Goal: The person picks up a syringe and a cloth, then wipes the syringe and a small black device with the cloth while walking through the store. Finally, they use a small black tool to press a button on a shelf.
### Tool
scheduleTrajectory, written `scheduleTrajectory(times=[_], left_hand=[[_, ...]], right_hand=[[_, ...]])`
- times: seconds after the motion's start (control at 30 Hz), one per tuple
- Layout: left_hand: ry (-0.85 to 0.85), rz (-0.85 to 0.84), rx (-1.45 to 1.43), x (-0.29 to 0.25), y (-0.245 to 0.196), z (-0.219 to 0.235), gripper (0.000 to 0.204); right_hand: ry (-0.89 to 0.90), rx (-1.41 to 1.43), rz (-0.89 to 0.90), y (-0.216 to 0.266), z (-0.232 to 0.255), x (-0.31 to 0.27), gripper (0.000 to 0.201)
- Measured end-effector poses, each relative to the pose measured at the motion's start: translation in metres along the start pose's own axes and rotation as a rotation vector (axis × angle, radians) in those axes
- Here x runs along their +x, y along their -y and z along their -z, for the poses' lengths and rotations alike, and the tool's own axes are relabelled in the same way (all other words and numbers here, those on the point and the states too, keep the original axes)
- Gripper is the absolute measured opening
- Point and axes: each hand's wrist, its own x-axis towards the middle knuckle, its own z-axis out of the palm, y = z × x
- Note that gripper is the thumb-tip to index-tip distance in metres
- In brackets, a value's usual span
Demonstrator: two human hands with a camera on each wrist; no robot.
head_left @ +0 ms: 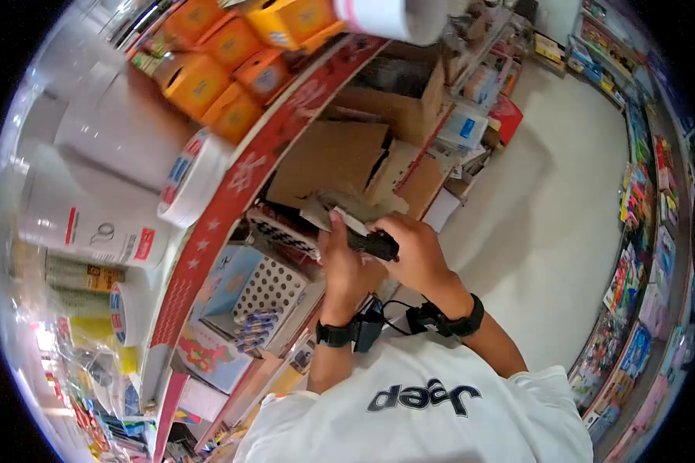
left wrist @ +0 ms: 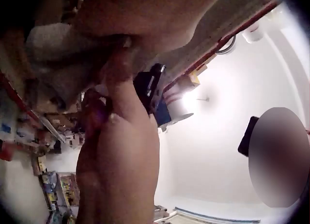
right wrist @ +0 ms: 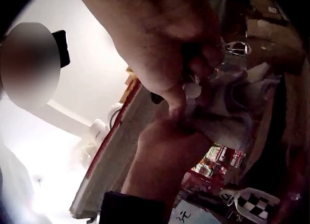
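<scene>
Both hands meet in front of the shelf in the head view. My left hand (head_left: pixel 346 266) grips a crumpled grey cloth (head_left: pixel 351 205), its thumb laid along the top. From the other side, my right hand (head_left: pixel 418 245) holds a dark, elongated object (head_left: pixel 377 245) by its end, fingers curled over it; I cannot tell what it is. That dark object (left wrist: pixel 152 86) shows a shiny strip in the left wrist view, beside the right hand (left wrist: pixel 118 88). In the right wrist view the cloth (right wrist: pixel 232 108) hangs by the curled fingers of my right hand (right wrist: pixel 169 45).
An opened cardboard box (head_left: pixel 328 162) stands on the shelf just beyond the hands. Below is a white perforated basket (head_left: pixel 270 282) with several small rolled packs. Orange boxes (head_left: pixel 232 42) and white tape rolls (head_left: pixel 193 177) line the upper shelf. A pale aisle floor (head_left: pixel 533 231) runs to the right.
</scene>
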Motion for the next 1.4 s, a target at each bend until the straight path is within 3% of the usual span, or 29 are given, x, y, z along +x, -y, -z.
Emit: scheduleTrajectory(times=[0.03, 0.13, 0.27, 0.37, 0.4, 0.47, 0.5, 0.53, 0.63, 0.7, 0.77, 0.87, 0.9, 1.07, 1.13, 1.17, 1.23, 1.3, 1.33, 1.4], left_hand=[[-0.016, -0.049, 0.038, 0.002, -0.002, -0.009, 0.033], [0.051, 0.128, -0.224, -0.006, -0.019, -0.052, 0.031], [0.282, 0.051, -0.103, -0.009, 0.014, -0.094, 0.033], [0.377, 0.174, -0.284, -0.021, 0.041, -0.13, 0.032], [0.333, 0.246, -0.161, -0.019, 0.039, -0.142, 0.031], [0.424, 0.138, -0.05, -0.013, 0.027, -0.156, 0.032], [0.492, -0.202, 0.45, -0.005, 0.03, -0.154, 0.034], [0.404, -0.567, 0.936, 0.002, 0.031, -0.154, 0.036], [0.531, 0.222, -0.371, 0.011, 0.042, -0.182, 0.041], [0.682, 0.276, -0.429, 0.005, 0.047, -0.199, 0.046], [0.81, 0.31, -0.47, 0.0, 0.055, -0.216, 0.048], [0.903, 0.512, -0.567, -0.013, 0.063, -0.244, 0.051], [0.923, 0.476, -0.559, -0.016, 0.062, -0.259, 0.048], [0.782, 0.335, -0.25, 0.009, 0.082, -0.311, 0.036], [0.977, 0.427, -0.419, 0.034, 0.088, -0.327, 0.035], [0.965, 0.436, -0.452, 0.039, 0.094, -0.339, 0.035], [0.943, 0.453, -0.519, 0.046, 0.104, -0.364, 0.034], [0.722, 0.387, -0.379, 0.035, 0.108, -0.396, 0.034], [0.747, 0.321, -0.287, 0.032, 0.106, -0.407, 0.034], [0.747, 0.404, -0.306, 0.034, 0.112, -0.422, 0.03]], right_hand=[[0.04, 0.035, -0.026, -0.004, 0.009, 0.0, 0.025], [0.01, 0.119, -0.108, -0.017, 0.035, 0.0, 0.03], [-0.178, 0.068, -0.168, -0.039, 0.074, -0.002, 0.031], [-0.283, -0.08, -0.082, -0.063, 0.101, -0.007, 0.028], [-0.239, -0.055, -0.178, -0.065, 0.119, -0.013, 0.027], [-0.194, -0.076, -0.233, -0.071, 0.132, -0.026, 0.027], [-0.169, -0.085, -0.253, -0.075, 0.138, -0.03, 0.026], [-0.226, -0.074, -0.208, -0.078, 0.142, -0.033, 0.024], [-0.295, 0.068, -0.437, -0.072, 0.167, -0.038, 0.018], [-0.451, 0.331, -0.497, -0.084, 0.179, -0.043, 0.019], [-0.494, 0.236, -0.479, -0.083, 0.202, -0.037, 0.02], [-0.405, 0.098, -0.457, -0.099, 0.216, -0.031, 0.022], [-0.401, -0.037, -0.407, -0.102, 0.222, -0.027, 0.024], [-0.309, 0.057, -0.559, -0.136, 0.252, -0.003, 0.024], [-0.345, 0.468, -0.669, -0.156, 0.263, 0.002, 0.029], [-0.356, 0.671, -0.719, -0.167, 0.271, 0.006, 0.032], [-0.374, 0.413, -0.699, -0.186, 0.289, 0.017, 0.035], [-0.386, 0.18, -0.683, -0.199, 0.298, 0.025, 0.039], [-0.396, -0.155, -0.526, -0.2, 0.307, 0.033, 0.039], [-0.433, -0.25, -0.485, -0.21, 0.319, 0.039, 0.04]])
